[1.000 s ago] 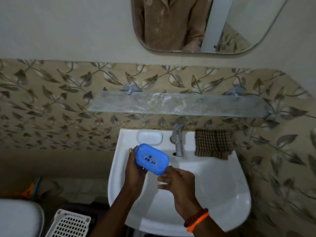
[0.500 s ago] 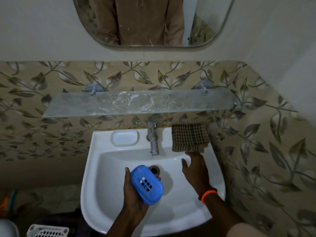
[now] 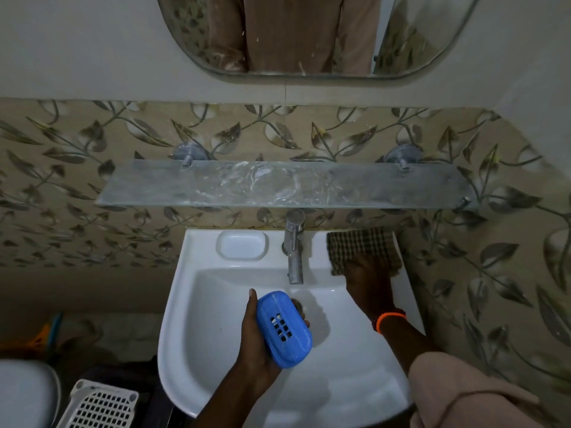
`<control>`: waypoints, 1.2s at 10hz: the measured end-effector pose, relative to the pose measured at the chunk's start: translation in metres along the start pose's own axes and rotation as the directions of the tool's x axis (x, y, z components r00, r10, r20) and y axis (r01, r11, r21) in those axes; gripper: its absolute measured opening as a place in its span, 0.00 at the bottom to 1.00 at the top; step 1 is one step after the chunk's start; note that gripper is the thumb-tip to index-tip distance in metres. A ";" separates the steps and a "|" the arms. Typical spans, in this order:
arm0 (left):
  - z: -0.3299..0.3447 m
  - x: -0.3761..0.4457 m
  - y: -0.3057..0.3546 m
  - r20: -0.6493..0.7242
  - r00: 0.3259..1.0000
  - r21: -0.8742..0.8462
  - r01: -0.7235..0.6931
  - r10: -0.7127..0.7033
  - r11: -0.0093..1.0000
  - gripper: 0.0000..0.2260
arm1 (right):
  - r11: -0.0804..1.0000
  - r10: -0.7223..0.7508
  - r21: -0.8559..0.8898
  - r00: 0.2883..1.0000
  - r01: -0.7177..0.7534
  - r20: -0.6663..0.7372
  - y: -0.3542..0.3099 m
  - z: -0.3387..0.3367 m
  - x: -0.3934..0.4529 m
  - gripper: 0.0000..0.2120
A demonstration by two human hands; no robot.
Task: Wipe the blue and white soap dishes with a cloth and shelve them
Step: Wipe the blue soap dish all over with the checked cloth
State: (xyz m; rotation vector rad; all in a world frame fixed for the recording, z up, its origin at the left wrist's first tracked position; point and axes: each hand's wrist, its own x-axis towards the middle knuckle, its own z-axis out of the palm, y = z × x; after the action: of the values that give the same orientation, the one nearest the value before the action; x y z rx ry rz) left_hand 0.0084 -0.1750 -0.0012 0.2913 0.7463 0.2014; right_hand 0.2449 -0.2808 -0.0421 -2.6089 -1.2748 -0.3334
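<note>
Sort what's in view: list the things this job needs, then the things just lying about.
Job: blue dish in left hand; white dish on the sink; cloth under right hand; shelf.

Lying about: tap, mirror, basket.
</note>
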 end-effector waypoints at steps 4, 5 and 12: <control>0.009 -0.014 0.013 0.085 0.996 0.022 0.002 -0.004 1.000 0.38 | 0.503 0.456 0.847 0.885 -0.174 -0.089 -0.034 -0.097 -0.041 0.17; 0.009 -0.018 0.017 0.111 0.994 0.058 0.015 -0.022 0.998 0.40 | 0.406 0.463 0.899 0.885 -0.165 -0.047 -0.062 -0.123 -0.062 0.10; 0.005 -0.042 0.035 0.097 0.994 0.271 0.026 -0.054 0.962 0.35 | 0.796 -0.294 0.595 0.931 0.112 0.218 -0.175 -0.156 -0.086 0.10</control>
State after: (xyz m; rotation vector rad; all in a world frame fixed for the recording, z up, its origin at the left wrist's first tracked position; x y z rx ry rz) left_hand -0.0208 -0.1551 0.0399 0.5408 0.6756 0.0446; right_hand 0.0384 -0.2852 0.0973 -2.0458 -1.4730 0.3911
